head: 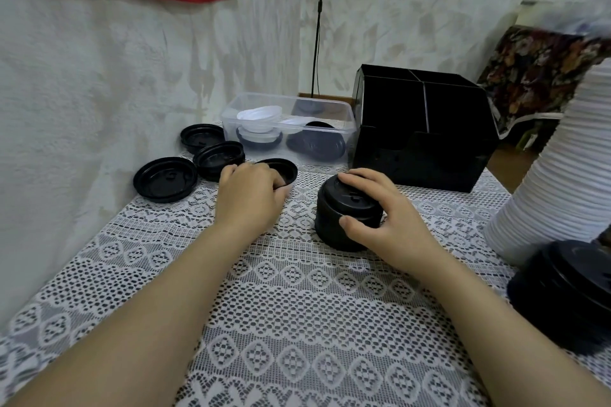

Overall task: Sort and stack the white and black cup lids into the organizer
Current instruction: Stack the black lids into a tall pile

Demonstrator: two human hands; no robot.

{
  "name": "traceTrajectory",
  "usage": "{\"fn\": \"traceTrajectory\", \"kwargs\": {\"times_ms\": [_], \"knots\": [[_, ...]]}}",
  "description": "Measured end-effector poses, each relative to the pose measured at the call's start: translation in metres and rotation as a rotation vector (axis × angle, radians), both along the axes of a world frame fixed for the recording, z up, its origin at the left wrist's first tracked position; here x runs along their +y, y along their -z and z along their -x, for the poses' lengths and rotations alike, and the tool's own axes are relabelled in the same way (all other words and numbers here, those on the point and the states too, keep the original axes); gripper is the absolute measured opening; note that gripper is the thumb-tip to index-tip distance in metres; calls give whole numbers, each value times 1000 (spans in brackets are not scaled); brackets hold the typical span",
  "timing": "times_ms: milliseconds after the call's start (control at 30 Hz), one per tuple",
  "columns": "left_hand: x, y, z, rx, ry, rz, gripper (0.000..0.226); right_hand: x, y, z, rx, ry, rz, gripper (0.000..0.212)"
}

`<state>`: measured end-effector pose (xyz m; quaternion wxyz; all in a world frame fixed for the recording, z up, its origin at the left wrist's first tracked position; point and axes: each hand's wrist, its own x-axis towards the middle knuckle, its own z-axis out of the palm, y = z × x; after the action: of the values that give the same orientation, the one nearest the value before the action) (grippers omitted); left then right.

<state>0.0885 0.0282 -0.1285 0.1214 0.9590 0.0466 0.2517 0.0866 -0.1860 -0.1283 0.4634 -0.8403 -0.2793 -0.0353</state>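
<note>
White lid stack [558, 175]: one, the tallest pile. It stands on the right side of the table [297, 324]. Its long way runs up, and it leans to the right toward the top. No hand touches it.
Organizer [423, 129]: one black box at the back right, open side up, split by walls into four parts. It is too dark inside to tell what it holds.
Clear tub [287, 122]: one, just left of the organizer. White lids and black lids lie mixed in it, too jumbled to count.
Big black stack [562, 294]: one, blurry, at the foot of the white lid stack.
Small black stack [347, 215]: one, in the middle, in front of the organizer. It stands straight, lid tops facing up.
Right hand [383, 221]: wrapped on the small black stack, thumb on the near side, fingers over the top. The stack sits left of the palm.
Left hand [251, 195]: fingers curled onto the near rim of the nearest loose lid [281, 168], which pokes out past the fingertips.
Loose black lids [165, 178]: four spots at the back left, counting that one. They lie flat, hollow side up. One spot looks like more than one lid nested.
</note>
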Motion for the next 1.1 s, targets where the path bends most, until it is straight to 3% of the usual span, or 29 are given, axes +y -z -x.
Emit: {"fn": "traceTrajectory", "kwargs": {"times_ms": [167, 267, 400, 500, 600, 700, 867, 967, 1100], "knots": [[-2, -4, 3, -22, 35, 104, 13, 0, 0, 0, -12, 4, 7, 55], [-1, -7, 5, -18, 73, 268, 16, 0, 0, -1, -15, 0, 14, 55], [-1, -11, 5, -137, 109, 603, 10, -2, 1, -1, -11, -11, 23, 56], [-1, -21, 9, -278, 171, 1026, 9, -3, 1, -1, -85, 0, 11, 73], [1, -27, 14, -202, 337, 1387, 12, -5, -3, 0, -186, 74, -83, 87], [0, -31, 20, -120, 479, 1586, 10, -5, -6, 3, -268, 110, -89, 88], [-5, -36, 29, 79, 709, 1620, 33, 2, -11, 11, -387, 73, -77, 82], [-10, -37, 35, 211, 803, 1588, 31, 4, -11, 13, -421, 26, -131, 84], [-13, -40, 38, 224, 804, 1580, 27, 2, -14, 17, -382, -114, -123, 86]]}}
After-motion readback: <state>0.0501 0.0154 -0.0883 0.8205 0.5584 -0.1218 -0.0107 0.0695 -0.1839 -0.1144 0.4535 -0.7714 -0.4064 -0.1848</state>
